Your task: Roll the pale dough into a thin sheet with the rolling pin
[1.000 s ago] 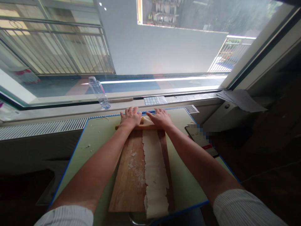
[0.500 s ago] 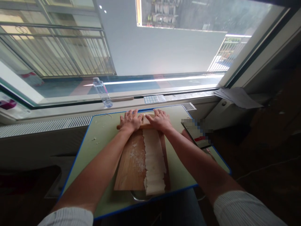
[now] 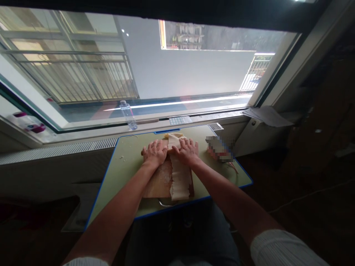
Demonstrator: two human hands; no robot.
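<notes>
Two bare hands lie palm down over the far part of the wooden board (image 3: 156, 186), side by side with a small gap between them. The left hand (image 3: 156, 152) is flat with its fingers extended and slightly parted; the right hand (image 3: 188, 150) is likewise flat, its thumb out toward the left one. Neither grips anything; both rest on a rolling pin (image 3: 142, 152), which lies across the board and is mostly hidden, one end showing past the left hand.

A long sheet of dough (image 3: 179, 181) runs lengthwise over the right portion of the board, passing beneath the pin. Its edges are ragged, its near end reaches slightly past the board's near edge, and its far end looks rumpled beyond the pin. White flour (image 3: 166, 173) dusts the wood left of the dough.

Under the board is a pale green table (image 3: 122, 177) with a blue rim. Dough scraps (image 3: 121, 158) lie left of the board; a pixelated object (image 3: 219, 148) sits to its right. Beyond the board, a clear bottle (image 3: 129, 117) and a gridded card (image 3: 178, 120) rest on the windowsill (image 3: 111, 130), with papers (image 3: 270, 116) farther right.
</notes>
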